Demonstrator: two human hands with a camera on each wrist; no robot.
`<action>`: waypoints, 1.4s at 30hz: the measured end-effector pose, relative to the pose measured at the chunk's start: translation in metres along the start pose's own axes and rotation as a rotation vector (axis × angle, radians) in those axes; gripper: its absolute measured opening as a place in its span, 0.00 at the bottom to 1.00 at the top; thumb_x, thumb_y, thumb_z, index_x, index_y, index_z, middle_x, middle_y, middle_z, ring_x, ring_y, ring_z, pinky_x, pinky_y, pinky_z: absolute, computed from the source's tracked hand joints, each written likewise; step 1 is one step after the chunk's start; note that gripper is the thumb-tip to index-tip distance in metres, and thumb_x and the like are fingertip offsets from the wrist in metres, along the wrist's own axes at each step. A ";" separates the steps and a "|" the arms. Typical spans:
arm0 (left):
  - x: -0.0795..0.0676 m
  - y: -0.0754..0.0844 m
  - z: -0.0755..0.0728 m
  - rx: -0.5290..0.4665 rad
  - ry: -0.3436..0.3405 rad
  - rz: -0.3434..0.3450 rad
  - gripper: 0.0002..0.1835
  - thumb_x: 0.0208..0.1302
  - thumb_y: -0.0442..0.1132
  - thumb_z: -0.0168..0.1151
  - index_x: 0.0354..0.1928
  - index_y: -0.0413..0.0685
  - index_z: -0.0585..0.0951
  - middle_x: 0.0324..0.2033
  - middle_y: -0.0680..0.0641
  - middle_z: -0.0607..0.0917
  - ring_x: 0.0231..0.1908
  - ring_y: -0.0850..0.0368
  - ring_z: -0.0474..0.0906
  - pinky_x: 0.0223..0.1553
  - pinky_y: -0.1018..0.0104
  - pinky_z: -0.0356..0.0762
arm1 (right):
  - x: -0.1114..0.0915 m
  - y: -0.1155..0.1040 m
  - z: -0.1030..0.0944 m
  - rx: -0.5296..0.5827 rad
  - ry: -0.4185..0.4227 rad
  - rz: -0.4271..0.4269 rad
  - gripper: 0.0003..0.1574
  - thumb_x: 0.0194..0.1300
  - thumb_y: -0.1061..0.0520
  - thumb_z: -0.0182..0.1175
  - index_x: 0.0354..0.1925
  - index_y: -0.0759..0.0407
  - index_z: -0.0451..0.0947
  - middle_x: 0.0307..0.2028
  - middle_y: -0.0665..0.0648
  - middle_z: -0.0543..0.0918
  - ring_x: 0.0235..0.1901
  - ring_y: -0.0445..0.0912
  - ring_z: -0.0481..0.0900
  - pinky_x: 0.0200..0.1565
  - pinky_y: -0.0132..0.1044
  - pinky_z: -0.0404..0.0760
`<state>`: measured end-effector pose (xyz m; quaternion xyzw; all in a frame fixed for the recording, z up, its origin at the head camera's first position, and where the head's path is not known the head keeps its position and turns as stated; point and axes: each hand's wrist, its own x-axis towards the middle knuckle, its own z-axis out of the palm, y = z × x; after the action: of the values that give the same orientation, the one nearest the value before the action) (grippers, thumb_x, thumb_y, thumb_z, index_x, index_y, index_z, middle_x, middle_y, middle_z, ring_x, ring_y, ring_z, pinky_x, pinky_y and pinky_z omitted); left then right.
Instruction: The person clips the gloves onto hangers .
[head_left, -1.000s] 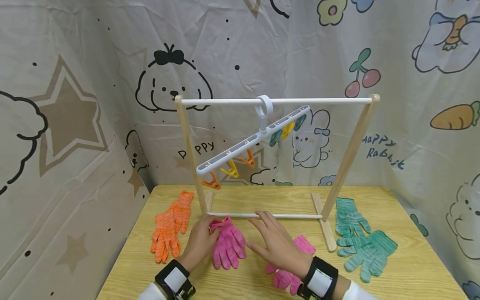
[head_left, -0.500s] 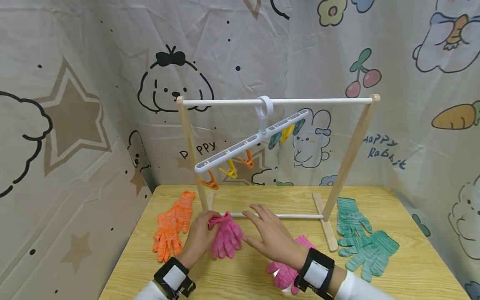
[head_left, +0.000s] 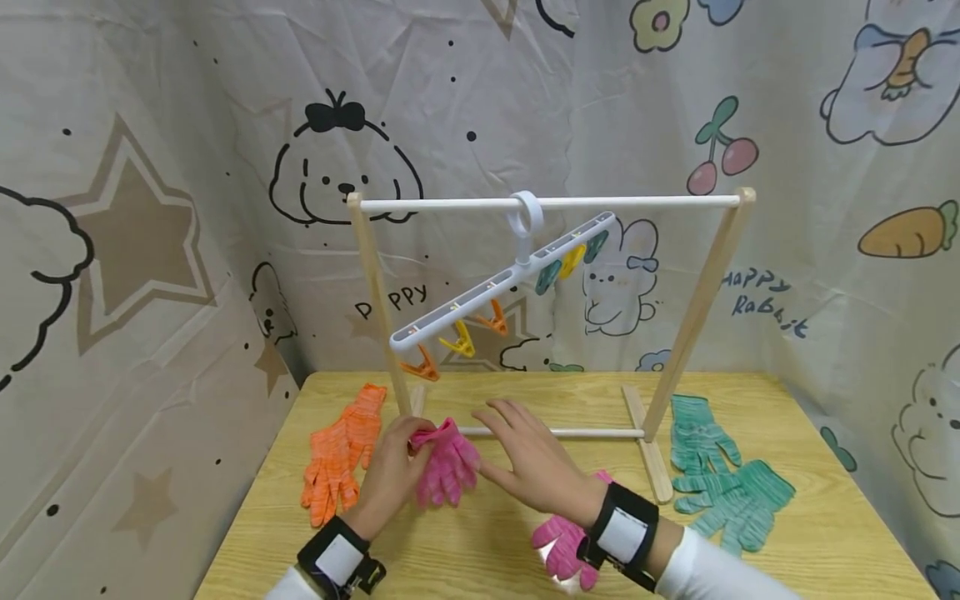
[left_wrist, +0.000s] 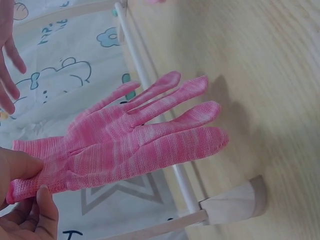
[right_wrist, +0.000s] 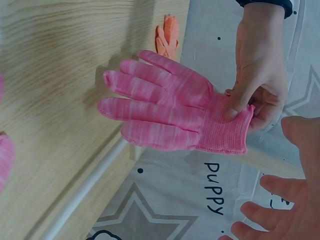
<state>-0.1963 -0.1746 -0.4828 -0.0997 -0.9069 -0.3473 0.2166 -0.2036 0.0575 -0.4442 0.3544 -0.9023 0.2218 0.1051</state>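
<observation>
My left hand [head_left: 393, 468] pinches a pink knit glove [head_left: 447, 468] by its cuff, thumb on one side and curled fingers on the other. In the left wrist view the pink glove [left_wrist: 135, 130] is held off the table, its fingers pointing away from my hand. Close to the glove's other side is my right hand [head_left: 536, 458], fingers spread and holding nothing. The right wrist view shows a gap between that hand [right_wrist: 285, 200] and the cuff. Partly hidden under my right forearm, a second pink glove [head_left: 561, 546] lies on the table.
A wooden rack with a white top rod [head_left: 637, 202] stands behind my hands. From it hangs a slanted white hanger [head_left: 442, 319] with orange, yellow and green clips [head_left: 549, 277]. Orange gloves [head_left: 333, 458] lie at left, green gloves [head_left: 742, 504] at right. A lower rod [head_left: 592, 433] crosses near the table.
My left hand has raised the pink glove and shifted it slightly left. My right hand has moved left and up alongside it, uncovering less of the glove on the table.
</observation>
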 end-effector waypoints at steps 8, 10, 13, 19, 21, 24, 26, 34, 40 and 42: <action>0.007 0.001 -0.010 -0.015 0.025 -0.004 0.09 0.59 0.28 0.70 0.42 0.43 0.85 0.35 0.47 0.84 0.31 0.60 0.76 0.32 0.71 0.75 | 0.009 -0.005 -0.005 0.007 0.023 -0.010 0.40 0.69 0.40 0.62 0.72 0.54 0.67 0.69 0.60 0.73 0.69 0.54 0.70 0.68 0.53 0.72; 0.008 0.002 -0.012 -0.023 0.026 -0.014 0.09 0.59 0.28 0.70 0.42 0.43 0.86 0.35 0.47 0.85 0.31 0.60 0.75 0.32 0.71 0.75 | 0.011 -0.007 -0.006 0.015 0.026 -0.010 0.39 0.70 0.40 0.61 0.72 0.55 0.67 0.68 0.60 0.74 0.69 0.54 0.71 0.68 0.52 0.73; 0.010 0.001 -0.015 -0.036 0.037 -0.018 0.10 0.59 0.27 0.70 0.42 0.43 0.86 0.35 0.47 0.86 0.31 0.59 0.76 0.33 0.70 0.76 | 0.015 -0.009 -0.009 0.030 0.031 -0.011 0.38 0.72 0.40 0.59 0.72 0.55 0.67 0.68 0.59 0.74 0.68 0.53 0.72 0.68 0.51 0.73; 0.011 0.001 -0.022 -0.048 0.075 0.012 0.11 0.57 0.25 0.70 0.42 0.41 0.86 0.36 0.45 0.86 0.32 0.59 0.77 0.34 0.70 0.78 | 0.022 -0.016 -0.015 0.065 0.049 0.002 0.38 0.72 0.39 0.58 0.72 0.56 0.67 0.68 0.58 0.75 0.70 0.53 0.71 0.70 0.50 0.71; 0.011 0.001 -0.025 -0.040 0.091 0.023 0.11 0.57 0.25 0.70 0.42 0.41 0.85 0.36 0.45 0.85 0.32 0.59 0.77 0.34 0.70 0.78 | 0.024 -0.019 -0.016 0.079 0.057 0.011 0.38 0.72 0.40 0.58 0.72 0.56 0.67 0.68 0.58 0.75 0.70 0.54 0.71 0.70 0.50 0.71; 0.013 0.001 -0.030 -0.023 0.105 0.036 0.12 0.57 0.25 0.70 0.43 0.40 0.85 0.36 0.45 0.85 0.33 0.58 0.77 0.35 0.69 0.79 | 0.026 -0.024 -0.018 0.099 0.066 0.022 0.38 0.72 0.40 0.59 0.72 0.56 0.67 0.69 0.58 0.75 0.70 0.54 0.71 0.70 0.50 0.71; 0.015 0.003 -0.034 -0.016 0.115 0.036 0.11 0.57 0.26 0.70 0.43 0.41 0.85 0.36 0.45 0.85 0.33 0.58 0.77 0.35 0.68 0.79 | 0.029 -0.027 -0.020 0.107 0.076 0.023 0.38 0.72 0.41 0.59 0.72 0.56 0.67 0.69 0.58 0.75 0.69 0.53 0.72 0.69 0.50 0.72; 0.019 0.004 -0.045 -0.001 0.148 0.064 0.10 0.57 0.26 0.71 0.41 0.42 0.86 0.36 0.46 0.86 0.33 0.58 0.78 0.35 0.66 0.79 | 0.040 -0.038 -0.025 0.123 0.138 0.002 0.37 0.71 0.43 0.61 0.71 0.56 0.67 0.70 0.58 0.72 0.70 0.53 0.71 0.67 0.50 0.74; 0.021 0.008 -0.052 0.009 0.153 0.068 0.10 0.58 0.27 0.71 0.42 0.42 0.87 0.35 0.46 0.85 0.34 0.58 0.79 0.36 0.65 0.79 | 0.044 -0.043 -0.028 0.135 0.149 -0.003 0.37 0.71 0.44 0.61 0.72 0.56 0.67 0.70 0.59 0.72 0.70 0.53 0.71 0.67 0.51 0.74; 0.022 0.009 -0.054 0.005 0.153 0.061 0.10 0.58 0.26 0.70 0.42 0.41 0.87 0.35 0.46 0.85 0.34 0.57 0.79 0.36 0.65 0.80 | 0.046 -0.044 -0.029 0.134 0.153 -0.001 0.37 0.71 0.44 0.61 0.72 0.56 0.67 0.71 0.59 0.71 0.71 0.53 0.70 0.67 0.51 0.74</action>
<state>-0.1955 -0.2038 -0.4318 -0.1001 -0.8852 -0.3447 0.2961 -0.2057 0.0151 -0.3884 0.3433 -0.8746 0.3079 0.1499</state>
